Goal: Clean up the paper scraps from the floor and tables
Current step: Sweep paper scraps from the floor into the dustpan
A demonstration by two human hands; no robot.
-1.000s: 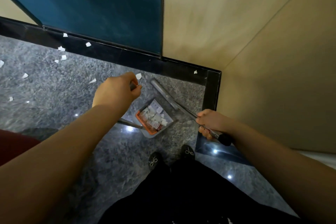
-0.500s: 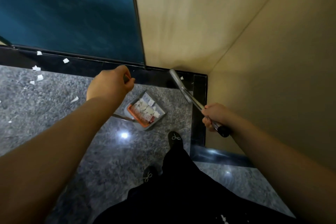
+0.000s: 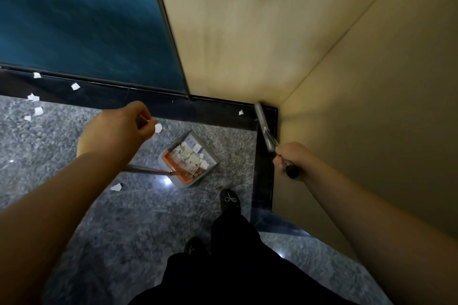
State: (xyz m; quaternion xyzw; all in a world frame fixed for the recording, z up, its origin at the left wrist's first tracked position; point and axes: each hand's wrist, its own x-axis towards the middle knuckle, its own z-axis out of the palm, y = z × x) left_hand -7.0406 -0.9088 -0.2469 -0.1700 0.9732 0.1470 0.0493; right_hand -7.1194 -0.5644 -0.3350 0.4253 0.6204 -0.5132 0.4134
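**Last scrap in the corner, broom side nearest**

Closest to me were my dark shoes point(image 3: 230, 202) on the grey floor point(image 3: 124, 230), with one scrap point(image 3: 116, 187) lying loose just left of them. Beyond that sat the dustpan point(image 3: 189, 161), already holding a heap of scraps; my left hand point(image 3: 116, 131) was curled around its long handle point(image 3: 146, 169). My right hand point(image 3: 293, 158) gripped the broom handle point(image 3: 269, 142), fingers wrapped tight, its long axis running up and slightly left into the wall corner. The corner scrap point(image 3: 241, 112) lay on the black border strip point(image 3: 210, 109), just left of the broom's far end, so I judged the right hand nearer for a leftward sweep toward the dustpan. Farthest off, more scraps point(image 3: 34, 104) dotted the floor at left.
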